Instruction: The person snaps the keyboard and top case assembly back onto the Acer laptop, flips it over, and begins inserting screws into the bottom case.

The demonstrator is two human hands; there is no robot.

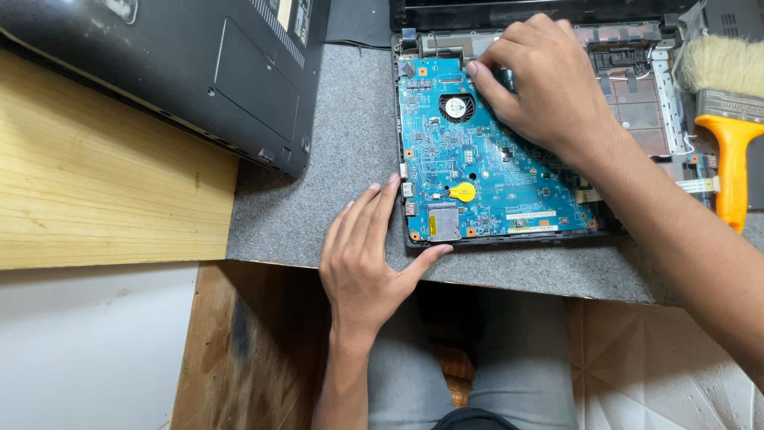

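Observation:
An opened laptop base (637, 103) lies on a grey felt mat (350, 159), with its blue circuit board (477, 171) exposed. The board carries a small black fan (457, 107) and a yellow coin cell (462, 191). My left hand (374, 255) rests flat on the mat against the board's near left corner, fingers apart, thumb along the front edge. My right hand (541, 80) reaches over the board's far edge, fingers curled and pressing near the top of the board. Whatever lies under those fingers is hidden.
A black laptop shell (199, 72) lies upside down at the far left, partly on a wooden board (95, 191). A paintbrush (728, 119) with an orange handle lies at the right on the laptop base. My grey-trousered legs (477, 374) show below the mat's edge.

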